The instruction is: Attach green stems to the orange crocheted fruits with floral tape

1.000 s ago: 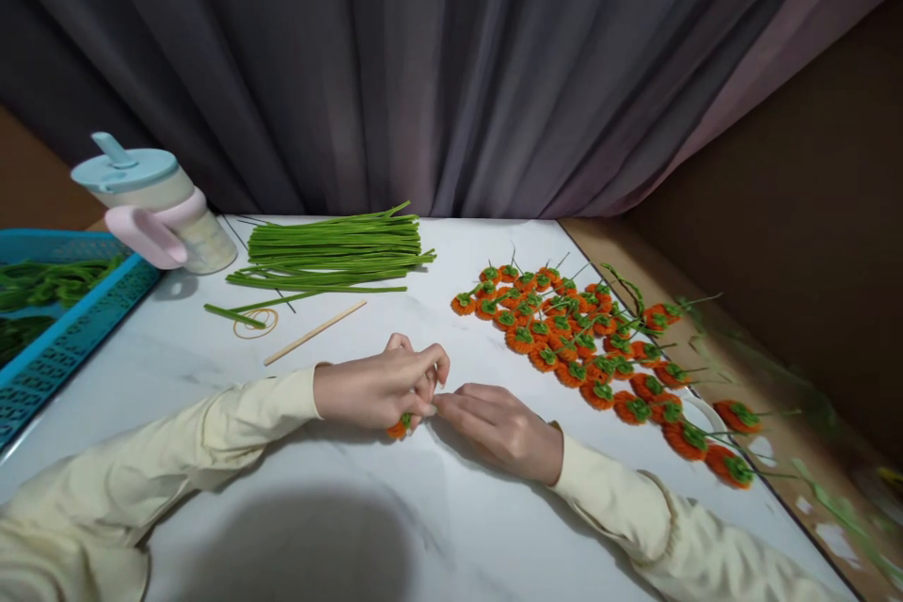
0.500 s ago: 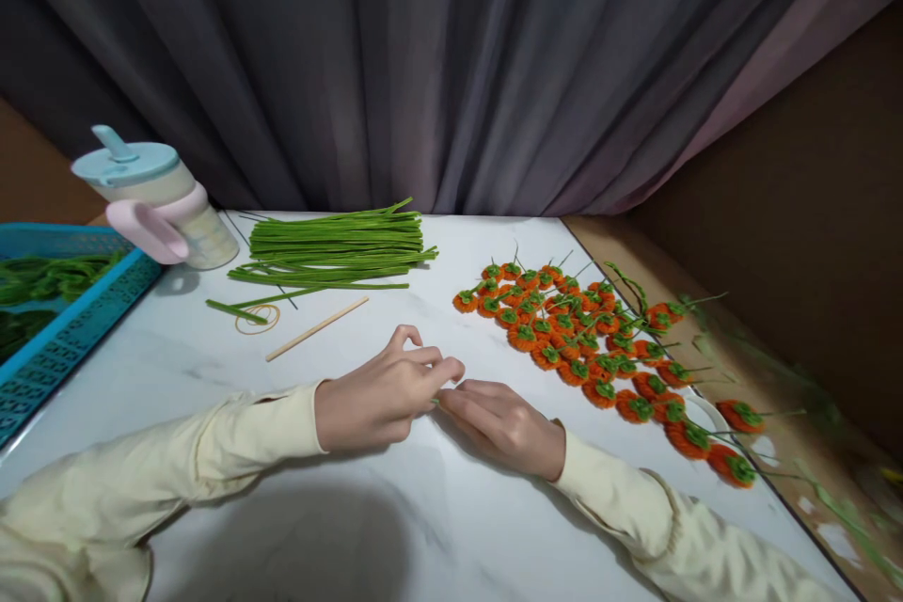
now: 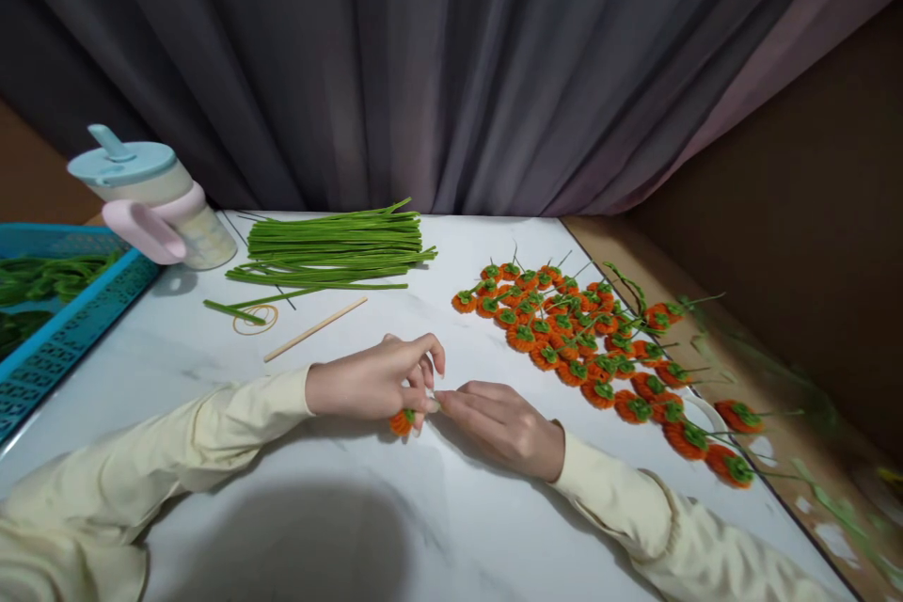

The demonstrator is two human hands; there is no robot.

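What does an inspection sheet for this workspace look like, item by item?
Surface: white marble-look table, part shadowed.
Job's things: small orange pumpkin under left hand's fingers; pile of finished pumpkins at right; bundle of green stems behind.
Clutter: wooden stick, rubber band, lidded cup, blue basket.
Hands: left hand pinches the pumpkin; right hand meets it at the fingertips.
Cables: nothing seen.
Surroundings: dark curtain, brown wall.

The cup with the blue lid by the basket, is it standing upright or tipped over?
Upright. The cup stands on the table, lid and spout on top.
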